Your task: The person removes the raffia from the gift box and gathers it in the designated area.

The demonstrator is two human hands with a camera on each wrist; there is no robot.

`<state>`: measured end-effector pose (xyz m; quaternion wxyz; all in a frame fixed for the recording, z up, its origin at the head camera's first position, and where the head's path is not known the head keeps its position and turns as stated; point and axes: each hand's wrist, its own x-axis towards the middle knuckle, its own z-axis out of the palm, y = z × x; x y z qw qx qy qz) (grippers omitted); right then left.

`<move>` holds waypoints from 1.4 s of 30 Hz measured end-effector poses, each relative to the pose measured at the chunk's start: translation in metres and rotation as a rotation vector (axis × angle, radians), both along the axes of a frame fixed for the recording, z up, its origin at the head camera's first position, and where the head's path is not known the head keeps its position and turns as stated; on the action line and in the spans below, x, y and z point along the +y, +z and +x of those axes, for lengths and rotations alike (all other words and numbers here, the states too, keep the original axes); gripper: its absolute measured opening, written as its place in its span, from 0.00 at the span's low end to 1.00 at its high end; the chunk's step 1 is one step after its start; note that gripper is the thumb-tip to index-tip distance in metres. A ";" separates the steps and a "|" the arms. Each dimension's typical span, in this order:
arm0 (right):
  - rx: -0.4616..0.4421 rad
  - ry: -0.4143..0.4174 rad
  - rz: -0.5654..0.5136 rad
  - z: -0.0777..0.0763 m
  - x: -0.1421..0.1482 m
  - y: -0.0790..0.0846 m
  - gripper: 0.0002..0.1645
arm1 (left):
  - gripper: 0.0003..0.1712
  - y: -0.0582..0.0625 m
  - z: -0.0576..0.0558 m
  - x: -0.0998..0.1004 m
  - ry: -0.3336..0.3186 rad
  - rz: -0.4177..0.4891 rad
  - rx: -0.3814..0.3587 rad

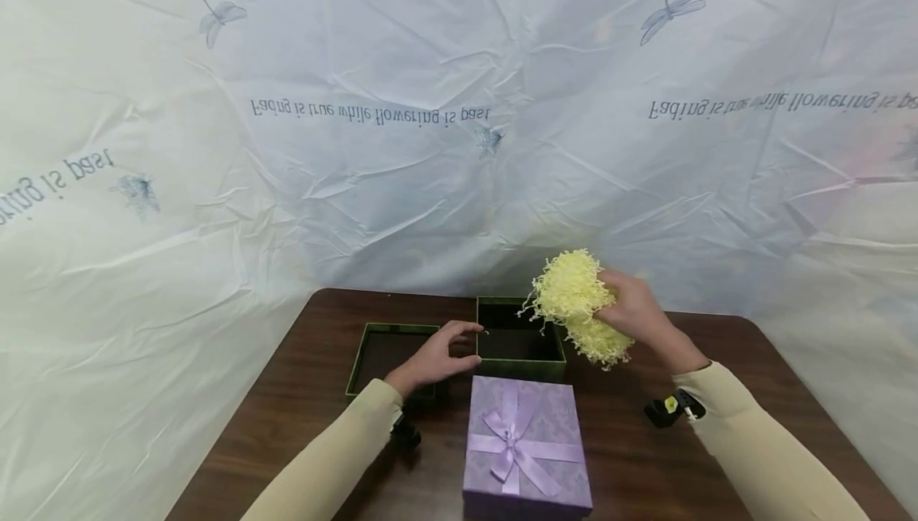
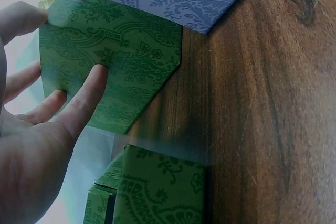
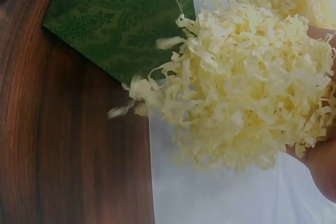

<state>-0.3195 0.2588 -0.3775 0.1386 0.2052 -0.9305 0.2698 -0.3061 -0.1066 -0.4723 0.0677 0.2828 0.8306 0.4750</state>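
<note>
A clump of pale yellow shredded paper (image 1: 571, 288) is gripped in my right hand (image 1: 634, 310), raised over the right side of an open green box (image 1: 527, 367). Strands hang loose from the shredded paper (image 3: 247, 87) in the right wrist view. My left hand (image 1: 441, 354) is at the left side of that box, its fingers spread and fairly straight. In the left wrist view the fingertips lie against the patterned green wall (image 2: 121, 61). The box's dark interior shows, with a small pale shred near its left edge.
A green lid (image 1: 362, 358) lies with its dark inside up, left of the box. Closer to me stands a lilac gift box (image 1: 527, 441) with a ribbon bow. All are on a brown wooden table (image 1: 287, 433). A printed white sheet (image 1: 402, 186) hangs behind.
</note>
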 end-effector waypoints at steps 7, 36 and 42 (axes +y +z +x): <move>0.017 -0.048 -0.028 0.003 0.012 -0.003 0.39 | 0.31 0.001 -0.001 0.000 -0.002 -0.011 0.004; -0.129 -0.145 0.025 0.029 0.059 -0.022 0.42 | 0.30 -0.001 0.000 -0.001 -0.004 -0.022 0.011; -0.135 -0.158 0.031 0.031 0.064 -0.028 0.42 | 0.31 0.001 0.001 -0.002 -0.005 -0.020 0.015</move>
